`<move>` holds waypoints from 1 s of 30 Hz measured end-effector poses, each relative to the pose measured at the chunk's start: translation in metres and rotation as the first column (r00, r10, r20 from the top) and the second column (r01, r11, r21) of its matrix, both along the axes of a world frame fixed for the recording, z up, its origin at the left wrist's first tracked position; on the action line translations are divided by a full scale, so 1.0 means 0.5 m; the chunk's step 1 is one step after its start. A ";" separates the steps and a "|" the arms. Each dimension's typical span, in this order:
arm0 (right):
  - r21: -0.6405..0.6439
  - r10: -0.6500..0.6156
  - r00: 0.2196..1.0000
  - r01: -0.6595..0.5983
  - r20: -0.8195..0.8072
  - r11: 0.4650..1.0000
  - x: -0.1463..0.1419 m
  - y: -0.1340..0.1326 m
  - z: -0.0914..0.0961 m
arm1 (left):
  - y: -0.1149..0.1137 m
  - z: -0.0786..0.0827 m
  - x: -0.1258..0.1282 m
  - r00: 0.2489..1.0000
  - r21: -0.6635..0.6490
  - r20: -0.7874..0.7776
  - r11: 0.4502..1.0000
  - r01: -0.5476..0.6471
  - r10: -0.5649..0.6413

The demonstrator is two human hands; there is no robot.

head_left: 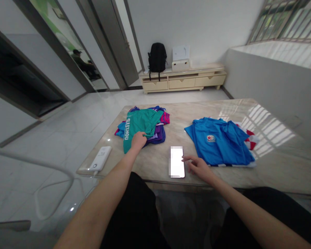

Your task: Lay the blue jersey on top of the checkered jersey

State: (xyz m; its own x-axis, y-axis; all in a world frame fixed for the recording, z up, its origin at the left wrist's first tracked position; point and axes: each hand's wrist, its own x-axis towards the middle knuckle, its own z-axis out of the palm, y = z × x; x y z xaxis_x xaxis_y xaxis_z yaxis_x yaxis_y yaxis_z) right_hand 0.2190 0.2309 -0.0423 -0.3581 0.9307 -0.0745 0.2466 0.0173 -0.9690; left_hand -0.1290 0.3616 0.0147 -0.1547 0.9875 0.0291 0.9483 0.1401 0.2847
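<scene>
A green sports garment (pixel 142 119) with white SUZHOU lettering lies on top of a loose pile of purple, pink and blue clothes. My left hand (pixel 138 141) is closed on its near edge, the fingertips pinching the cloth. To the right, a smartphone (pixel 177 162) lies flat on the table with its screen lit white. The index finger of my right hand (pixel 198 166) reaches the phone's right edge, touching or just over it; the other fingers are loosely curled and hold nothing. Beyond that hand is a blue jersey (pixel 217 140) with a round star badge, laid on other garments.
A white power bank (pixel 100 158) with a cable lies at the marble table's (pixel 176 110) left edge. Red-and-white checked cloth (pixel 252 140) pokes out beneath the blue jersey. Against the far wall, a low cabinet (pixel 181 82) bears a black backpack (pixel 158 58) and white boxes (pixel 180 57).
</scene>
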 end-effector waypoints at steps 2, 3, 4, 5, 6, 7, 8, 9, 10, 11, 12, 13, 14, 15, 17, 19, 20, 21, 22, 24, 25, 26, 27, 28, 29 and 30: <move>0.001 0.002 1.000 -0.002 -0.002 1.000 0.000 0.000 0.000 | 0.000 0.001 0.001 1.000 -0.001 -0.001 1.000 -0.002 0.002; 0.000 0.009 1.000 -0.009 -0.005 1.000 0.000 -0.001 0.001 | -0.001 0.001 0.001 1.000 -0.002 -0.001 1.000 -0.002 0.002; 0.000 0.020 1.000 -0.020 -0.009 1.000 0.000 -0.001 0.001 | -0.001 0.001 0.002 1.000 -0.003 -0.001 1.000 -0.001 0.001; 0.000 0.034 0.999 -0.034 -0.013 0.999 0.000 -0.001 0.001 | -0.001 0.002 0.002 1.000 -0.003 0.000 1.000 0.000 0.000; 0.000 0.048 0.999 -0.048 -0.018 0.999 0.000 -0.001 0.001 | -0.002 0.002 0.002 1.000 -0.002 0.000 1.000 0.000 0.000; -0.001 0.061 0.998 -0.061 -0.021 0.998 0.000 -0.001 0.001 | -0.002 0.002 0.002 1.000 -0.002 0.000 1.000 0.000 0.000; -0.004 0.073 0.997 -0.073 -0.024 0.997 0.000 -0.001 0.000 | -0.002 0.002 0.002 1.000 -0.001 0.000 1.000 0.001 -0.001; -0.008 0.081 0.996 -0.081 -0.025 0.997 0.000 -0.001 0.000 | -0.002 0.002 0.002 1.000 0.000 0.001 1.000 0.003 -0.003; -0.013 0.086 0.996 -0.086 -0.025 0.996 0.000 -0.001 -0.001 | -0.002 0.001 0.002 1.000 0.000 0.001 1.000 0.004 -0.004; -0.017 0.087 0.996 -0.087 -0.023 0.996 0.000 -0.001 -0.001 | -0.002 0.001 0.001 1.000 0.001 0.002 1.000 0.006 -0.006; -0.019 0.085 0.996 -0.086 -0.020 0.996 0.000 -0.001 -0.001 | -0.001 0.001 0.001 1.000 0.001 0.003 1.000 0.008 -0.008; -0.020 0.081 0.997 -0.081 -0.016 0.997 0.000 -0.001 -0.001 | -0.001 0.001 0.000 1.000 0.002 0.004 1.000 0.009 -0.009; -0.020 0.075 0.997 -0.075 -0.012 0.997 0.000 -0.001 -0.001 | -0.001 0.000 0.000 1.000 0.002 0.004 1.000 0.009 -0.009; -0.019 0.067 0.998 -0.068 -0.008 0.998 0.000 -0.001 0.000 | -0.001 0.000 0.000 1.000 0.001 0.005 1.000 0.009 -0.009; -0.019 0.055 0.998 -0.055 -0.001 0.998 -0.001 -0.001 0.001 | 0.000 0.000 0.000 1.000 -0.001 0.008 1.000 0.006 -0.006; -0.012 0.049 0.999 -0.049 0.007 0.999 -0.001 -0.001 0.002 | 0.000 -0.001 0.000 1.000 -0.003 0.011 1.000 0.003 -0.003; -0.005 0.047 0.999 -0.047 0.012 0.999 -0.002 -0.001 0.003 | 0.000 -0.001 0.000 1.000 -0.004 0.012 1.000 0.001 -0.001; 0.004 0.044 0.999 -0.044 0.017 0.999 -0.002 -0.001 0.004 | 0.001 -0.001 0.000 1.000 -0.005 0.014 1.000 0.000 0.000; 0.012 0.042 0.999 -0.042 0.022 0.999 -0.002 -0.001 0.005 | 0.001 -0.001 0.000 1.000 -0.006 0.016 1.000 0.000 0.000; 0.020 0.036 0.999 -0.036 0.027 0.999 -0.002 -0.002 0.008 | 0.001 -0.002 -0.001 1.000 -0.005 0.020 1.000 0.000 0.000; 0.018 0.032 0.999 -0.032 0.026 0.999 -0.002 -0.002 0.008 | 0.001 -0.002 -0.001 1.000 -0.003 0.022 1.000 0.000 0.000; 0.014 0.028 0.999 -0.028 0.024 1.000 -0.002 -0.003 0.009 | 0.001 -0.002 -0.002 1.000 -0.002 0.024 1.000 0.000 0.000; 0.009 0.023 1.000 -0.023 0.022 1.000 -0.002 -0.002 0.009 | 0.002 -0.002 -0.002 1.000 0.000 0.027 1.000 0.000 0.000; 0.005 0.018 1.000 -0.018 0.019 1.000 -0.001 -0.002 0.008 | 0.002 -0.002 -0.002 1.000 0.001 0.030 1.000 -0.002 0.002; 0.002 0.012 1.000 -0.012 0.017 1.000 -0.001 -0.002 0.007 | 0.002 -0.002 -0.003 0.999 0.001 0.034 1.000 -0.004 0.004; 0.000 0.007 1.000 -0.007 0.015 1.000 -0.001 -0.001 0.005 | 0.002 -0.001 -0.003 0.999 0.000 0.038 1.000 -0.007 0.007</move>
